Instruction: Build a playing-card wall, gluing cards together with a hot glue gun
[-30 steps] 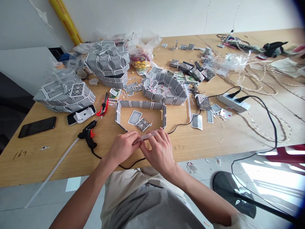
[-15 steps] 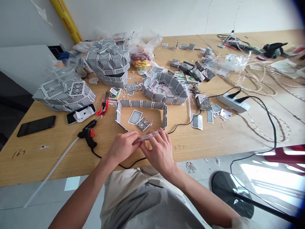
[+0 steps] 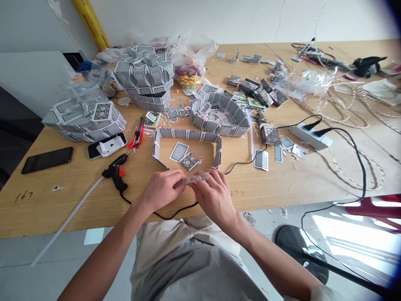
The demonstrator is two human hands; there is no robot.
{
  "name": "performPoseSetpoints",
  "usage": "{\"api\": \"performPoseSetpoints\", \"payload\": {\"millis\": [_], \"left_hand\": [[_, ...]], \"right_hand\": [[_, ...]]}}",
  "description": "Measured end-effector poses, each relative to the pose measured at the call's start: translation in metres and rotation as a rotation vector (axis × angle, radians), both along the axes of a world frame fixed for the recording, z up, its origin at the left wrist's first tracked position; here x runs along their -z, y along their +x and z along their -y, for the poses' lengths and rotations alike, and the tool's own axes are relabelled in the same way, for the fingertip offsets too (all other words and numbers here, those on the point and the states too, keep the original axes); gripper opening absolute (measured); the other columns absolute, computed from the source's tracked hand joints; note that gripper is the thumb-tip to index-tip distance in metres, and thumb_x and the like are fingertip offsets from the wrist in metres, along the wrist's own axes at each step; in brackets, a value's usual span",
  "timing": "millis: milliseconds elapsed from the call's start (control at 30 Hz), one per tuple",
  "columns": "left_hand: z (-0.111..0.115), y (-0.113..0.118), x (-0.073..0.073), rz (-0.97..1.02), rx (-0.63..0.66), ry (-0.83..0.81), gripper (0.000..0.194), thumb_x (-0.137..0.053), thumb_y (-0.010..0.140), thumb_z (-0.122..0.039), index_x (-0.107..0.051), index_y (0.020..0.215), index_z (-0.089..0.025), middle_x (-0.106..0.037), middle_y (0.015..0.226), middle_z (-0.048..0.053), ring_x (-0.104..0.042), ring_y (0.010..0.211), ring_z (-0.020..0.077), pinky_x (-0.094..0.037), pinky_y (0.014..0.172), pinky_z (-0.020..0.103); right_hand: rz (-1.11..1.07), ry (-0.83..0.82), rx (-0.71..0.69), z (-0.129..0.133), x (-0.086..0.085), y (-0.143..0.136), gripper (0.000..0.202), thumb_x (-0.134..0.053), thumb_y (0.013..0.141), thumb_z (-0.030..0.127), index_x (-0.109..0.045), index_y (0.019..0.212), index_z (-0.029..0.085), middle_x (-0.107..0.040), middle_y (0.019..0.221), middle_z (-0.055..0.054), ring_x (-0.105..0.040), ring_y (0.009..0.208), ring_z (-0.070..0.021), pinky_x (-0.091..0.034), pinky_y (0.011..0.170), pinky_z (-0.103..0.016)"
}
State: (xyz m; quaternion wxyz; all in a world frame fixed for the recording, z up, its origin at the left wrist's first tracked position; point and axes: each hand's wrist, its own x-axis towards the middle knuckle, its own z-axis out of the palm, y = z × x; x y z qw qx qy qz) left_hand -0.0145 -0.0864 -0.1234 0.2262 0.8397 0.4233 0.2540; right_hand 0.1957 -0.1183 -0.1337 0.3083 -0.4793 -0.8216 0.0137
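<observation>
My left hand (image 3: 164,188) and my right hand (image 3: 214,192) meet over the table's front edge. Between them is a thin, flat, pinkish-grey piece (image 3: 196,178), seen nearly edge-on; its exact kind does not show. Both hands pinch it, one at each end. Just beyond lies a frame wall made of folded playing cards (image 3: 188,134), its front side open or hidden behind my hands. Inside it rest a playing card (image 3: 179,151) and a dark-backed card (image 3: 189,161). Left of my left hand is a black glue gun (image 3: 116,172) with a long glue stick (image 3: 70,217).
A box cutter (image 3: 137,133) and two phones, one a black phone (image 3: 46,160), lie left. Behind stand a card-built basket (image 3: 219,110), a lidded card box (image 3: 144,75) and another card box (image 3: 87,115). A power strip (image 3: 310,136), cords and card packs (image 3: 261,94) spread rightward.
The view has shifted slightly. Both hands still hold the thin piece, with the fingers of the left hand drawn back a little from the right.
</observation>
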Motion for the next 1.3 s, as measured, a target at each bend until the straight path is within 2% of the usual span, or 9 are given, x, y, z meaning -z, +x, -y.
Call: {"api": "performPoseSetpoints", "payload": {"millis": [233, 433, 533, 633, 733, 967, 1067, 1200, 1300], "left_hand": [[0.000, -0.002, -0.001, 0.039, 0.014, -0.042, 0.012, -0.065, 0.095, -0.012, -0.071, 0.099, -0.021, -0.077, 0.098, 0.002, -0.070, 0.083, 0.0163, -0.049, 0.073, 0.027], [-0.001, -0.003, -0.001, 0.081, 0.027, -0.106, 0.029, -0.063, 0.091, -0.006, -0.072, 0.112, -0.023, -0.079, 0.109, 0.004, -0.074, 0.096, 0.0194, -0.055, 0.083, 0.029], [0.001, -0.003, -0.001, 0.070, -0.001, -0.129, 0.032, -0.066, 0.094, -0.010, -0.069, 0.122, -0.026, -0.079, 0.114, 0.002, -0.076, 0.096, 0.0185, -0.056, 0.085, 0.028], [0.003, -0.003, 0.001, 0.046, -0.010, -0.091, 0.020, -0.069, 0.098, -0.019, -0.069, 0.117, -0.026, -0.080, 0.108, 0.001, -0.076, 0.090, 0.0172, -0.056, 0.080, 0.026], [0.006, -0.002, 0.005, 0.027, 0.024, 0.019, 0.009, -0.064, 0.102, -0.018, -0.069, 0.108, -0.024, -0.080, 0.102, 0.001, -0.076, 0.088, 0.0157, -0.055, 0.079, 0.025], [0.008, 0.004, 0.007, -0.030, 0.027, 0.184, 0.017, -0.056, 0.103, -0.008, -0.067, 0.106, -0.021, -0.081, 0.102, 0.002, -0.078, 0.087, 0.0160, -0.057, 0.078, 0.026], [0.009, 0.007, 0.007, -0.043, 0.009, 0.167, 0.021, -0.055, 0.102, -0.007, -0.067, 0.111, -0.021, -0.080, 0.102, 0.003, -0.077, 0.086, 0.0167, -0.057, 0.077, 0.027], [0.011, 0.010, 0.007, -0.048, -0.012, 0.159, 0.021, -0.055, 0.099, -0.005, -0.067, 0.105, -0.021, -0.078, 0.094, 0.002, -0.075, 0.082, 0.0165, -0.055, 0.074, 0.027], [0.011, 0.011, 0.008, -0.013, -0.020, 0.133, 0.025, -0.055, 0.095, -0.001, -0.066, 0.103, -0.022, -0.077, 0.095, 0.003, -0.074, 0.085, 0.0178, -0.055, 0.077, 0.028]], "right_hand": [[0.024, 0.007, -0.118, -0.006, 0.010, 0.010, 0.015, -0.061, 0.106, 0.014, -0.070, 0.115, 0.022, -0.077, 0.117, -0.007, -0.063, 0.106, -0.0253, -0.046, 0.109, -0.046], [-0.018, 0.017, -0.177, -0.011, 0.013, 0.010, 0.015, -0.056, 0.108, 0.015, -0.070, 0.109, 0.021, -0.077, 0.110, -0.009, -0.065, 0.100, -0.0233, -0.051, 0.103, -0.041], [-0.037, 0.019, -0.180, -0.013, 0.015, 0.009, 0.015, -0.055, 0.109, 0.015, -0.069, 0.109, 0.019, -0.077, 0.109, -0.010, -0.067, 0.099, -0.0245, -0.052, 0.096, -0.040], [-0.053, -0.001, -0.209, -0.014, 0.015, 0.012, 0.019, -0.051, 0.110, 0.013, -0.069, 0.112, 0.019, -0.077, 0.112, -0.011, -0.067, 0.096, -0.0246, -0.053, 0.089, -0.040], [-0.081, -0.031, -0.288, -0.017, 0.013, 0.017, 0.026, -0.045, 0.110, 0.012, -0.068, 0.121, 0.018, -0.076, 0.117, -0.012, -0.067, 0.096, -0.0239, -0.055, 0.088, -0.039], [-0.109, -0.068, -0.422, -0.024, 0.007, 0.032, 0.034, -0.041, 0.109, 0.008, -0.060, 0.136, 0.018, -0.076, 0.123, -0.014, -0.070, 0.109, -0.0248, -0.058, 0.094, -0.040], [-0.126, -0.101, -0.405, -0.026, 0.008, 0.033, 0.038, -0.040, 0.108, 0.005, -0.059, 0.137, 0.020, -0.077, 0.117, -0.011, -0.071, 0.101, -0.0226, -0.059, 0.089, -0.037], [-0.171, -0.089, -0.357, -0.027, 0.013, 0.033, 0.030, -0.044, 0.109, 0.009, -0.061, 0.131, 0.021, -0.078, 0.106, -0.008, -0.071, 0.088, -0.0198, -0.058, 0.081, -0.034], [-0.201, -0.068, -0.364, -0.029, 0.015, 0.032, 0.029, -0.045, 0.109, 0.009, -0.062, 0.130, 0.022, -0.078, 0.101, -0.006, -0.072, 0.087, -0.0189, -0.057, 0.085, -0.034]]}}
